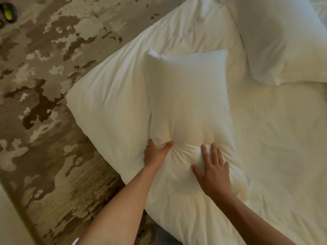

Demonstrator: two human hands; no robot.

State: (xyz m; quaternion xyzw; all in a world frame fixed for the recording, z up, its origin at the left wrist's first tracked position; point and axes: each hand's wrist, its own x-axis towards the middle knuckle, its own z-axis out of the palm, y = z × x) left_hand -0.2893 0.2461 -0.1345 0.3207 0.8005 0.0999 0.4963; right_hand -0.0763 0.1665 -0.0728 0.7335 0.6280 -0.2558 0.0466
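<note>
A white pillow (187, 96) lies on a white bed, on top of a larger white pillow (109, 103) that sticks out over the bed's left edge. My left hand (155, 152) grips the upper pillow's near left side, thumb dug into the fabric and fingers hidden beneath it. Beside it, my right hand (212, 168) presses flat on the pillow's near end with fingers spread, and the cloth bunches into creases between the two hands.
A third white pillow (283, 41) rests at the top right on the rumpled white duvet (283, 147). Brown and beige patterned carpet (53, 121) covers the floor to the left. A dark shoe with yellow-green inside (8, 12) sits at the top left corner.
</note>
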